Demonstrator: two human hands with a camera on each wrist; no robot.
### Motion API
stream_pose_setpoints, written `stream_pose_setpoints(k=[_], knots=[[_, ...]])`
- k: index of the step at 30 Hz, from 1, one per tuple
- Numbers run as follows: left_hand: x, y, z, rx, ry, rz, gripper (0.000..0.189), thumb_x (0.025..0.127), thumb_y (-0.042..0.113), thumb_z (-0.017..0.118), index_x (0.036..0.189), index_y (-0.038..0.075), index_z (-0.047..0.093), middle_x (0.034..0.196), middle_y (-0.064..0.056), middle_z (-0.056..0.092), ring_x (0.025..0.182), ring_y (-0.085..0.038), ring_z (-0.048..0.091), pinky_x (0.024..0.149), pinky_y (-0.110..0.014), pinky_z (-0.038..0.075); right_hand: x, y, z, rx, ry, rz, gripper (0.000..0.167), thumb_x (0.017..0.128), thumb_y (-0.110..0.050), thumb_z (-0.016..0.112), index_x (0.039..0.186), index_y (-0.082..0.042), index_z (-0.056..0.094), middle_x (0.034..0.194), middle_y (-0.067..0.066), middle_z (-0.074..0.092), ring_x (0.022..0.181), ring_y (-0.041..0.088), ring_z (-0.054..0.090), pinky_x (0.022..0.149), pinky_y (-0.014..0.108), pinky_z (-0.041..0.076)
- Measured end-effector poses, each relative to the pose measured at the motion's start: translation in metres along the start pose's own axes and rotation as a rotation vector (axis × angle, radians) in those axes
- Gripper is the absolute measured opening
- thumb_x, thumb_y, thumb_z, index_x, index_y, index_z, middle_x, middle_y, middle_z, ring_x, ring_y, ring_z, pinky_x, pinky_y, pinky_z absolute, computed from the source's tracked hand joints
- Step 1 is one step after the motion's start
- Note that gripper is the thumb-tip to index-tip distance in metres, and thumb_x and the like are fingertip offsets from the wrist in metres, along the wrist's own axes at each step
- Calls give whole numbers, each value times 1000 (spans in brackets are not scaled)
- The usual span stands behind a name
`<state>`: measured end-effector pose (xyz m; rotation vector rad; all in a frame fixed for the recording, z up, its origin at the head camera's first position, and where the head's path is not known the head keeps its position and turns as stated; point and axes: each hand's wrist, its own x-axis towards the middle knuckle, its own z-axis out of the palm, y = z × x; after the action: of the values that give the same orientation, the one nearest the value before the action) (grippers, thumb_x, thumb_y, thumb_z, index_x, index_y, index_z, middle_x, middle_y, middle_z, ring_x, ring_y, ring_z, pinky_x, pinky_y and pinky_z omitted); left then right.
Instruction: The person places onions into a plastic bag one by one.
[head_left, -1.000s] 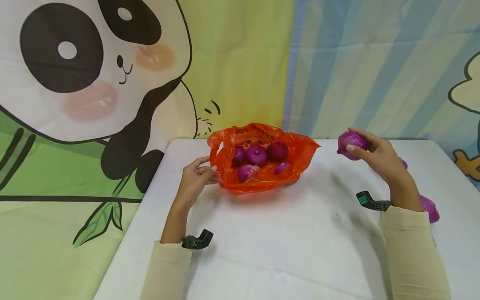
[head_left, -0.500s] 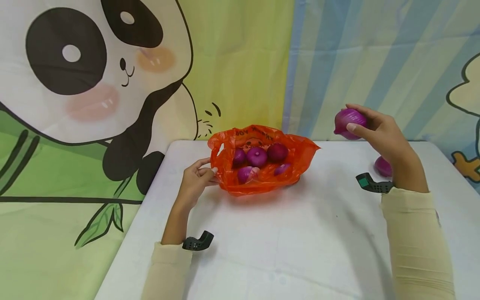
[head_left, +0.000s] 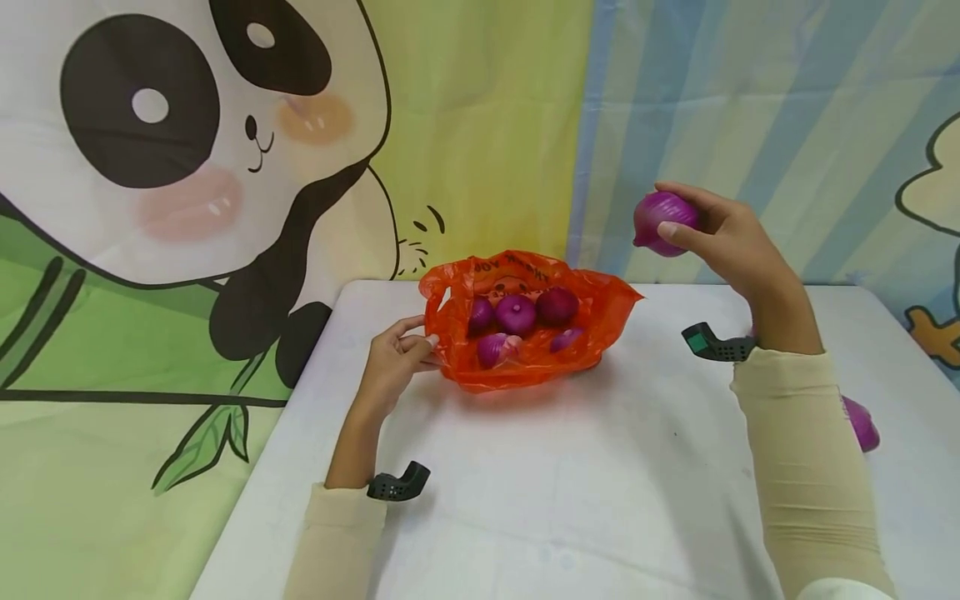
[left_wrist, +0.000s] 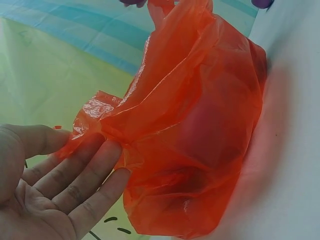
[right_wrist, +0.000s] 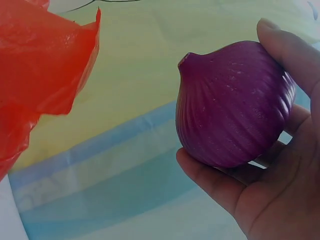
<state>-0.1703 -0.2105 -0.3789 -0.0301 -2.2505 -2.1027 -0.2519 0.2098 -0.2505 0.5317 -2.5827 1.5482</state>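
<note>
A red plastic bag (head_left: 517, 377) lies on the table with its mouth facing the head camera and several purple onions (head_left: 515, 315) inside. My left hand (head_left: 395, 358) pinches the bag's left edge near the handle; in the left wrist view the thumb and fingers (left_wrist: 95, 165) meet at the crumpled red film (left_wrist: 95, 112). Up in the air, right of the bag and above table height, my right hand (head_left: 735, 242) grips a purple onion (head_left: 663, 223) between thumb and fingers. Seen from the right wrist, this onion (right_wrist: 232, 107) has its pointed end turned toward the bag (right_wrist: 45, 60).
Another purple onion (head_left: 860, 423) lies on the white table (head_left: 570, 500), partly behind the right sleeve (head_left: 802, 450). A printed backdrop with a panda (head_left: 300, 192) hangs along the table's far side.
My right hand has lifted the onion higher, then moved left toward the bag. My left hand stays at the bag's edge, and the bag has hardly moved.
</note>
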Motion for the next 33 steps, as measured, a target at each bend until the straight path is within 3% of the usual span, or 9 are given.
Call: stream_pose_setpoints(k=[3, 9, 17, 26, 33], knots=[[0, 0, 0, 4, -4, -1, 44, 94, 13, 64, 135, 3, 51, 93, -17, 70, 77, -27, 71, 78, -40, 57, 6, -5, 3, -7, -35, -55, 57, 93, -26, 67, 146, -22, 47, 134, 13, 52, 111, 22, 52, 79, 14, 51], [-2, 1, 0, 14, 0, 5, 43, 95, 14, 64, 135, 3, 51, 94, -19, 70, 77, -28, 71, 77, -40, 57, 16, -15, 17, 7, -181, -103, 56, 94, -21, 66, 146, -17, 46, 129, 12, 55, 109, 22, 56, 80, 19, 53], [-1, 1, 1, 19, 16, -2, 42, 94, 13, 64, 134, 5, 52, 95, -18, 71, 78, -28, 72, 76, -36, 58, 31, -25, 40, 53, -263, -146, 55, 93, -20, 67, 144, -15, 48, 129, 11, 55, 110, 25, 56, 82, 23, 54], [0, 2, 3, 17, 11, 4, 42, 94, 14, 64, 134, 5, 53, 95, -17, 71, 80, -28, 71, 76, -37, 58, 45, -31, 76, 96, -401, -132, 55, 90, -20, 70, 141, -13, 52, 126, 12, 57, 110, 28, 57, 84, 32, 55], [0, 0, 2, 22, 9, -1, 40, 95, 14, 63, 133, 5, 53, 96, -17, 71, 81, -29, 72, 77, -37, 58, 58, -24, 110, 41, -528, -117, 56, 87, -30, 74, 138, -17, 55, 123, 6, 58, 109, 23, 57, 85, 38, 55]])
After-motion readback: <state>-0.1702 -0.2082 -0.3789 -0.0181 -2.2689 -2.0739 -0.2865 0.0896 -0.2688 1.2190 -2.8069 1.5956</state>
